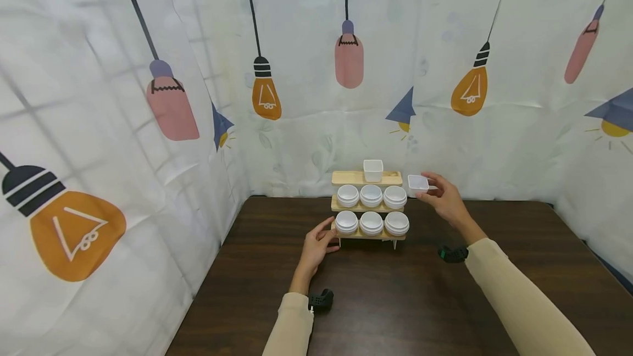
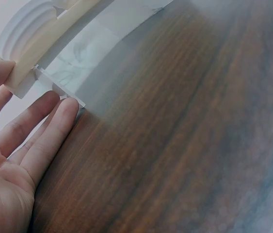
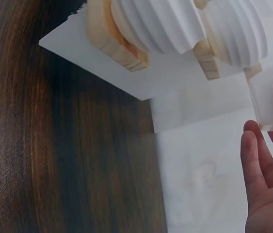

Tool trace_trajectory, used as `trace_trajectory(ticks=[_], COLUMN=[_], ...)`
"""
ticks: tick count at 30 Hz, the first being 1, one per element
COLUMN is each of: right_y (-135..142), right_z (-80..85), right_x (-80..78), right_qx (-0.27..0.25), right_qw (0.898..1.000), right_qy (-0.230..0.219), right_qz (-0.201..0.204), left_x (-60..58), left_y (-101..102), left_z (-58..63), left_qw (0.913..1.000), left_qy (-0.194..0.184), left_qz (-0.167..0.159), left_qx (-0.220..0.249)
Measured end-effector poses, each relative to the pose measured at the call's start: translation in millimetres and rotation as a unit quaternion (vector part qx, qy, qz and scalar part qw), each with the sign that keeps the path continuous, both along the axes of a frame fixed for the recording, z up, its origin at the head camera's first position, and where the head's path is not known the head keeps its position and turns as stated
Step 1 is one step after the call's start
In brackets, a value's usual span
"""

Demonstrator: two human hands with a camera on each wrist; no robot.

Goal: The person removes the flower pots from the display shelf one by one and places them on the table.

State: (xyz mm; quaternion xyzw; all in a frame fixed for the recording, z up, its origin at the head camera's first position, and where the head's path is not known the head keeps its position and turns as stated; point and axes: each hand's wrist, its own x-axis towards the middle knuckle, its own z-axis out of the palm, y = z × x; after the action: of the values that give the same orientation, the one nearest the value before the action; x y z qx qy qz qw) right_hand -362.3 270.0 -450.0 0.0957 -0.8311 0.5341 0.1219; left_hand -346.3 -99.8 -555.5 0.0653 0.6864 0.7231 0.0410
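A three-tier display stand [image 1: 346, 178] with pale wooden shelves and white side legs stands at the back of the table. Its lower two shelves each carry a row of white round ribbed cups [image 1: 371, 195]. One white square cup [image 1: 373, 170] sits midway along the top shelf. My left hand [image 1: 316, 246] holds the bottom shelf's left end, thumb and forefinger at its corner, other fingers against the white leg [image 2: 61, 87]. Just right of the top shelf, my right hand [image 1: 447, 199] pinches another white square cup [image 1: 418, 183] between thumb and fingers, off the table.
The dark wooden table [image 1: 376, 301] runs in front of the stand and to both sides. Close behind hangs a white curtain [image 1: 306, 142] printed with lamps and bulbs; more of it encloses the left and right. A dark band with a camera sits on each wrist.
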Motion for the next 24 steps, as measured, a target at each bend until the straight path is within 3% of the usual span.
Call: trace_trajectory(ticks=[24], right_y=[8.6], right_z=[-30.3], right_x=[2.5], right_qx=[0.037], right_qw=[0.999], right_qy=[-0.016], right_qz=[-0.014], left_x=[0.2], left_y=[-3.0], left_z=[-0.6], left_qw=[0.9999], left_qy=[0.004], left_qz=[-0.013], left_qx=[0.006])
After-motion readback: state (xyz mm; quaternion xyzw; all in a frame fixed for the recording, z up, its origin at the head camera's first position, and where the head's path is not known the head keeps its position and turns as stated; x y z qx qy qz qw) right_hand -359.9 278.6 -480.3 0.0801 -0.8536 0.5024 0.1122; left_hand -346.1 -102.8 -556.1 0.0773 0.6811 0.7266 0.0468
